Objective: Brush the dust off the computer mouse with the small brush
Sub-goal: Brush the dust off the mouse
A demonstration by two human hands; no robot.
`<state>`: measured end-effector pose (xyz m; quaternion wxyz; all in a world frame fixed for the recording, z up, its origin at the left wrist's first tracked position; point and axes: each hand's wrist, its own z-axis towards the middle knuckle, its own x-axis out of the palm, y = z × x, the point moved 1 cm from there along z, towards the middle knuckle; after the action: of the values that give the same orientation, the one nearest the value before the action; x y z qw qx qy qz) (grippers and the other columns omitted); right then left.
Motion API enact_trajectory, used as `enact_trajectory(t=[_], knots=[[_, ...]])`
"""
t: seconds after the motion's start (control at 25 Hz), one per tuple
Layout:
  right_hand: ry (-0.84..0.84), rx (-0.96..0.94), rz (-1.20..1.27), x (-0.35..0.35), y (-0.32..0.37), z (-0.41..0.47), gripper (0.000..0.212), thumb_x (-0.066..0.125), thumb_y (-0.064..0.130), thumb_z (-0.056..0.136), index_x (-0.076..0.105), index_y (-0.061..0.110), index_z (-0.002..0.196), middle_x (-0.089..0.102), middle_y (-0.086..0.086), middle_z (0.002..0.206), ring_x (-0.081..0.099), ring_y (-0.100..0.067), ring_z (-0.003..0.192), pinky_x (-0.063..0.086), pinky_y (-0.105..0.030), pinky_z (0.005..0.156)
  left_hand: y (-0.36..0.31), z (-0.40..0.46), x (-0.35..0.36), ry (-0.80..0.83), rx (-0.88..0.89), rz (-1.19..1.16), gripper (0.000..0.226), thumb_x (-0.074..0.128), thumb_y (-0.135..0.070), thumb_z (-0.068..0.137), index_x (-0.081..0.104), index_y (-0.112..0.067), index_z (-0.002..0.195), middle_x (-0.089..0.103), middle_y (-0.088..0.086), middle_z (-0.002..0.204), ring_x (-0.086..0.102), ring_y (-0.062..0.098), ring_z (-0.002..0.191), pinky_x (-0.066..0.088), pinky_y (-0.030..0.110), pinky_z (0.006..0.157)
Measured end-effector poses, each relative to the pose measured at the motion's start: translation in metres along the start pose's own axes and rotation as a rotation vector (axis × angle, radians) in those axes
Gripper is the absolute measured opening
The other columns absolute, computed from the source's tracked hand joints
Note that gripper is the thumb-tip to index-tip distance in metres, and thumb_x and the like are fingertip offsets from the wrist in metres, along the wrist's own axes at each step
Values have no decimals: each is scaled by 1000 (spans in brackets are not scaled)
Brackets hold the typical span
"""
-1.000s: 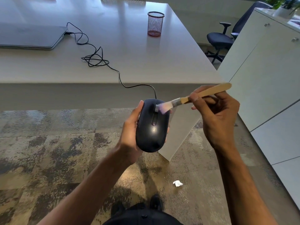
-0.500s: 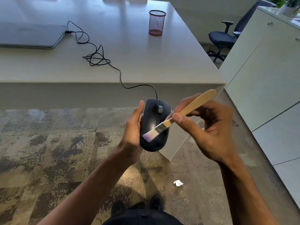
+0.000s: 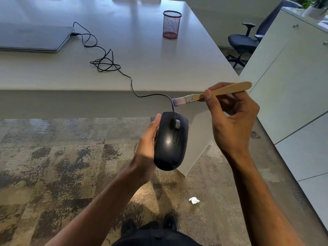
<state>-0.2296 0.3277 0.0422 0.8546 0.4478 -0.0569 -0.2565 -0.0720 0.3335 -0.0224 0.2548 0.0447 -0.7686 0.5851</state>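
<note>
Gripping the mouse (image 3: 171,141) in my left hand (image 3: 147,144) over the carpet, I pinch the small brush (image 3: 209,95) in my right hand (image 3: 232,119), bristles lifted above its front; I should sweep lightly, tailward.

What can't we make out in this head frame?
- Underside of the mouse: faces away; left hand fingers hidden behind it.
- Dust on the mouse: too fine to see.
- Brush bristles: blurred.
- Laptop: cut off by the left edge.
- Mesh cup contents: too small.
</note>
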Motion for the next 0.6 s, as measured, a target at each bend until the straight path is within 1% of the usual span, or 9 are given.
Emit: enact_trajectory(t=[0.04, 0.12, 0.16, 0.2, 0.28, 0.36, 0.4, 0.52, 0.6], knots=[[11, -9, 40, -1, 1, -1, 10, 67, 17, 90, 63, 16, 99, 68, 29, 86, 71, -5, 86, 56, -17, 76, -1, 0, -1, -2, -3, -9, 50, 33, -48, 98, 74, -21, 101, 75, -1, 93, 67, 13, 90, 53, 29, 79], [126, -26, 89, -1, 5, -5, 10, 67, 12, 89, 63, 15, 97, 69, 25, 86, 71, -4, 84, 55, -17, 76, 0, 1, -4, -10, -4, -29, 50, 34, -49, 96, 78, -24, 96, 75, 0, 96, 67, 13, 92, 52, 31, 84], [174, -23, 71, -1, 5, -6, 9, 67, 11, 88, 64, 14, 96, 69, 24, 85, 71, -4, 83, 55, -17, 76, 0, 2, -5, -7, -6, -41, 50, 35, -50, 95, 79, -25, 97, 75, 3, 101, 67, 14, 96, 50, 33, 88], [174, -12, 31, 0, 4, -6, 9, 68, 12, 88, 65, 14, 96, 69, 24, 85, 71, -4, 84, 54, -16, 76, 0, 2, -5, 0, -11, -50, 49, 36, -51, 95, 78, -26, 101, 73, 8, 109, 66, 17, 99, 49, 36, 91], [69, 6, -35, 1, 2, -4, 9, 67, 16, 90, 65, 14, 98, 68, 26, 85, 71, -4, 86, 54, -15, 76, -1, 2, -3, 12, -23, -64, 50, 38, -52, 94, 76, -23, 107, 70, 14, 120, 64, 21, 103, 48, 40, 94], [-9, -2, 8, -1, 1, -2, 9, 67, 17, 90, 65, 14, 98, 68, 27, 85, 71, -6, 86, 55, -16, 76, -2, 2, -2, 7, -36, -87, 51, 40, -53, 91, 76, -21, 106, 68, 17, 124, 65, 22, 102, 47, 43, 96], [3, -10, 48, -3, 1, -2, 9, 67, 15, 89, 64, 14, 98, 69, 26, 85, 71, -7, 85, 55, -18, 76, -2, 2, -2, 11, -37, -103, 51, 41, -53, 91, 76, -21, 106, 67, 19, 125, 64, 22, 101, 47, 43, 96], [78, 18, 41, -6, 0, -3, 10, 68, 14, 88, 65, 11, 97, 69, 22, 84, 72, -8, 83, 57, -20, 76, -4, 2, -2, 27, -47, -162, 52, 44, -53, 90, 74, -16, 110, 64, 22, 124, 65, 20, 94, 48, 40, 90], [11, 36, -26, -6, -3, -3, 8, 68, 15, 89, 66, 13, 96, 69, 24, 83, 72, -8, 84, 57, -20, 76, -5, 2, -2, 35, -60, -187, 53, 44, -52, 89, 73, -14, 112, 66, 19, 122, 67, 19, 91, 50, 36, 85]])
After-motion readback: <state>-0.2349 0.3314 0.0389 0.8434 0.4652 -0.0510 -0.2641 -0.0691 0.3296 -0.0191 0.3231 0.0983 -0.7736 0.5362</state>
